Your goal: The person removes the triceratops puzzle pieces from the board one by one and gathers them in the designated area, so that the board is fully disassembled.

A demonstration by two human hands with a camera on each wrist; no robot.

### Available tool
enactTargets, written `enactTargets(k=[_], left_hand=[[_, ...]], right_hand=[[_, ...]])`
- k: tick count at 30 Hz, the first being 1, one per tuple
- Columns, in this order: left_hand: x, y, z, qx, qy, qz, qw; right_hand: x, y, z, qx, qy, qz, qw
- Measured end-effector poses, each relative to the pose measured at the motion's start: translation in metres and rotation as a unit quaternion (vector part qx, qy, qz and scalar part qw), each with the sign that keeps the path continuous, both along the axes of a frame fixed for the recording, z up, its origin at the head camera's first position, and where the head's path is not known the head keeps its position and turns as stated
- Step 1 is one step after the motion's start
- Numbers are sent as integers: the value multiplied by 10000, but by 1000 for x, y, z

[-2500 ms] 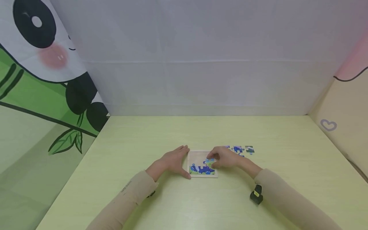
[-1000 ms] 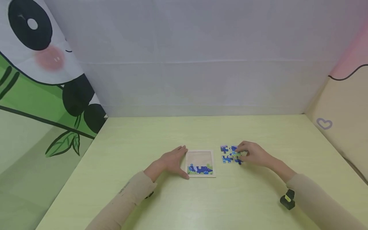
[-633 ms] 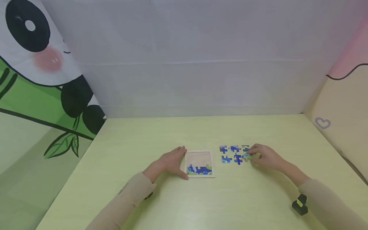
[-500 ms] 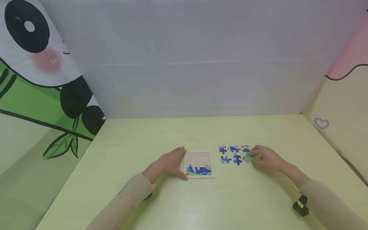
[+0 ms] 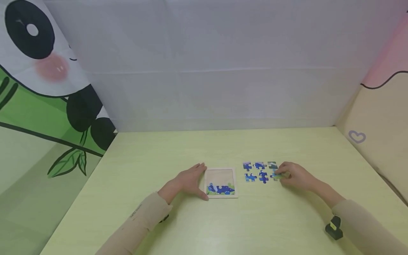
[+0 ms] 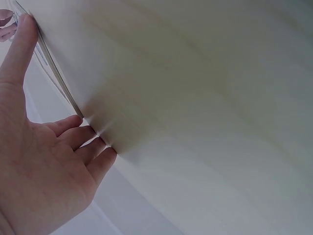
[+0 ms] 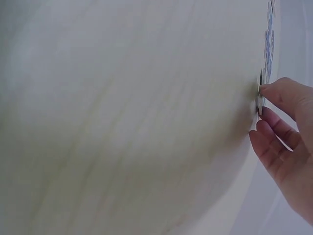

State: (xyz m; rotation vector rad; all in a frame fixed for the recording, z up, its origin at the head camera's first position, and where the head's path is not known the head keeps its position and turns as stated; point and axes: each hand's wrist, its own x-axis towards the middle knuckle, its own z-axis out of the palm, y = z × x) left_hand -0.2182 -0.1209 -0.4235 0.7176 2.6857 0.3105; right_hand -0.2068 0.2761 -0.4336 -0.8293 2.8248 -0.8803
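A square wooden puzzle frame (image 5: pixel 236 185) lies on the table, with joined blue and green pieces (image 5: pixel 223 189) along its lower part and bare board above. My left hand (image 5: pixel 186 180) rests against the frame's left side, thumb and fingers spread and fairly straight; the left wrist view shows its fingertips along that edge. To the right of the frame, my right hand (image 5: pixel 296 176) pinches a blue-and-green puzzle piece (image 5: pixel 275 175) between thumb and fingers, low at the table. In the right wrist view, the thumb and fingers of the right hand (image 7: pixel 296 129) meet at the piece's edge.
Several loose puzzle pieces (image 5: pixel 263 176) lie in two rows between the frame and my right hand. A pale wood-look table (image 5: pixel 255 219) carries everything. Grey cloth (image 5: pixel 223 88) hangs behind it, and printed panels stand at both sides.
My right hand has carried the blue-and-green puzzle piece from over the frame to the right end of the loose pieces' lower row. The left hand keeps its place at the frame.
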Motion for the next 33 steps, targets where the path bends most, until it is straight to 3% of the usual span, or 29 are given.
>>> enactTargets(k=[18,25,33], left_hand=[[0,0,0,1,-4,4,10000],[1,-1,4,16,-42,72,10000],[3,0,5,41,-58,55,10000]], right_hand=[[-6,-7,8,58,-59,88,9999],[-16,-30,13,178,-124,103,9997],[-21,-72,13,164,-233,495,9984]])
